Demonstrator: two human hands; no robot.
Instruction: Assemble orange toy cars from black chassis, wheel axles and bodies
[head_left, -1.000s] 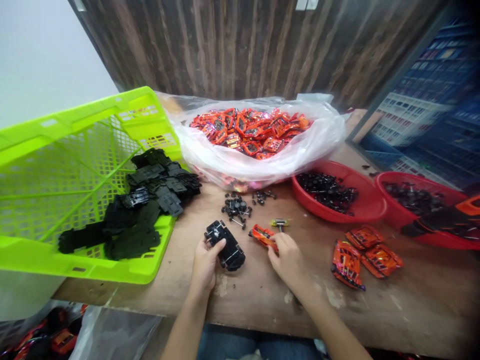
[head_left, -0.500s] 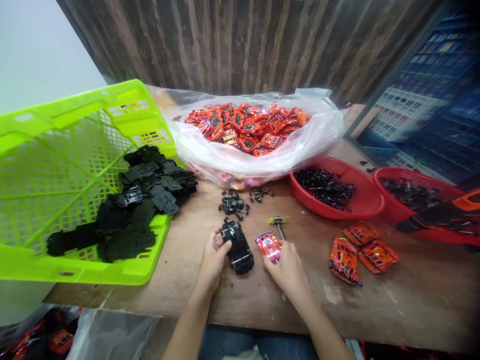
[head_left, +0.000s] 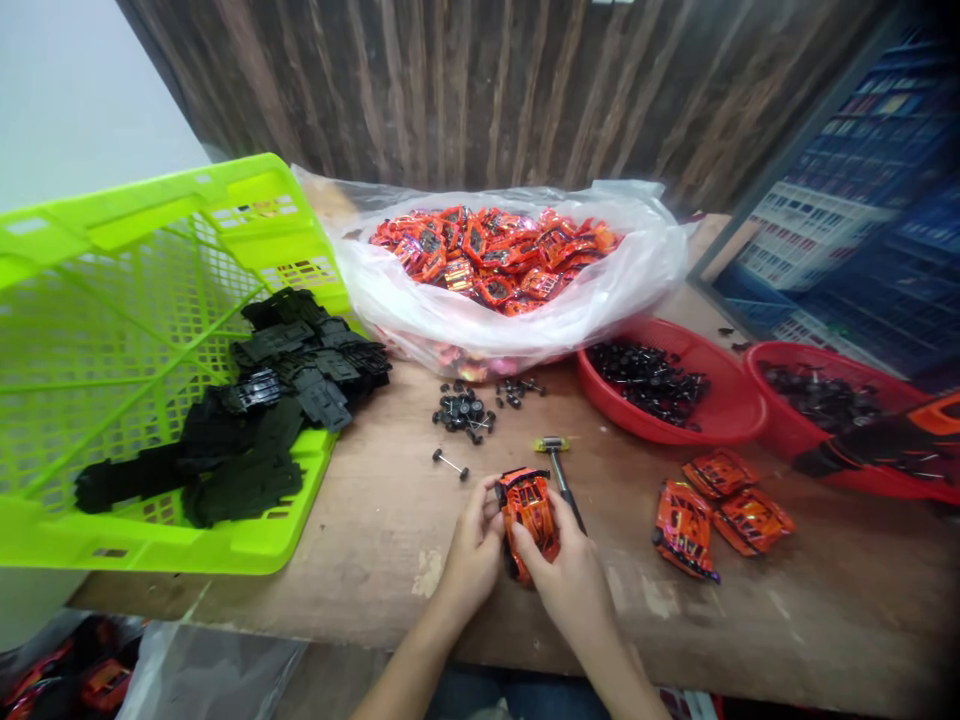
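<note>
Between my two hands is an orange toy car (head_left: pixel 529 512), its shiny shell facing up, above the near part of the table. My left hand (head_left: pixel 480 535) grips its left side, fingers curled round the edge. My right hand (head_left: pixel 561 552) holds the right side, thumb lying on the shell. The car's underside is hidden. Just behind my right hand lies a small hammer (head_left: pixel 556 462) with a yellowish head, its handle end close to my fingers. A loose wheel axle (head_left: pixel 451 464) rests on the table to the left, beyond my left hand.
A tilted green crate (head_left: pixel 300 520) holds black chassis plates (head_left: pixel 277 400) at left. Behind stands a plastic bag (head_left: pixel 630 290) of orange shells. Red bowls (head_left: pixel 739 395) of wheel parts and a dark power tool (head_left: pixel 885 435) are at right, near several orange cars (head_left: pixel 684 530). Wheel axles (head_left: pixel 461 408) lie mid-table.
The black chassis in my left hand and the orange shell in my right have come together as one car. Both hands now meet on it. A loose axle now shows on the table.
</note>
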